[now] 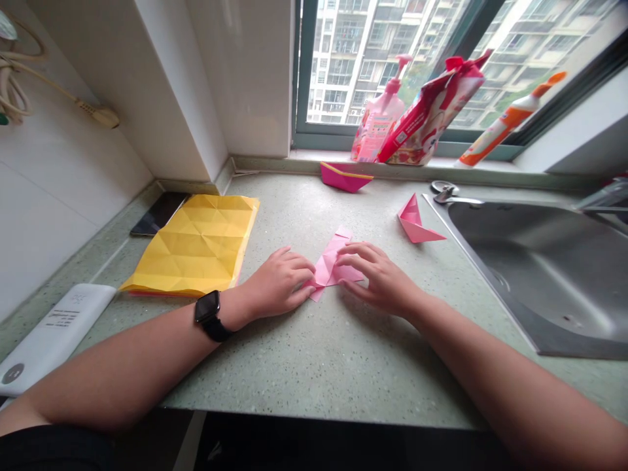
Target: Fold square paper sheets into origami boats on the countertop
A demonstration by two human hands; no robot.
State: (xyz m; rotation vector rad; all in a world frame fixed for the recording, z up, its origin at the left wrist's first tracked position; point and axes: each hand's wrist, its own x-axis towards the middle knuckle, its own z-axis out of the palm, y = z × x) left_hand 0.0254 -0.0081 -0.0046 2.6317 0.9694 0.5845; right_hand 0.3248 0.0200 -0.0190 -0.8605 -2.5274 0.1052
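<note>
On the far left, a white power bank (56, 337) lies on the speckled green counter (338, 373), and a black phone (159, 214) sits partly under a big yellow paper (196, 245) with lots of fold lines. The left hand (279, 284), with a black watch (207, 307) on its wrist, is on the left end of the pink paper (338, 265) in the middle of the counter. Its fingers are bent and close together and touch the paper, but I can't tell if they pinch it. Behind the hands sits a dark pink paper boat (346, 178), and up on the window ledge is a pink pump bottle (380, 118). The right hand (380, 278) is on the paper's other side, with its fingers a bit curved and spread, and I can't tell if they grip it. Next comes a light pink paper boat (415, 222), tipped up, then a red and white bag (432, 111) leaning on the pump bottle, scissors (445, 193) by the steel sink (540, 275), and an orange and white bottle (507, 121) on the ledge
</note>
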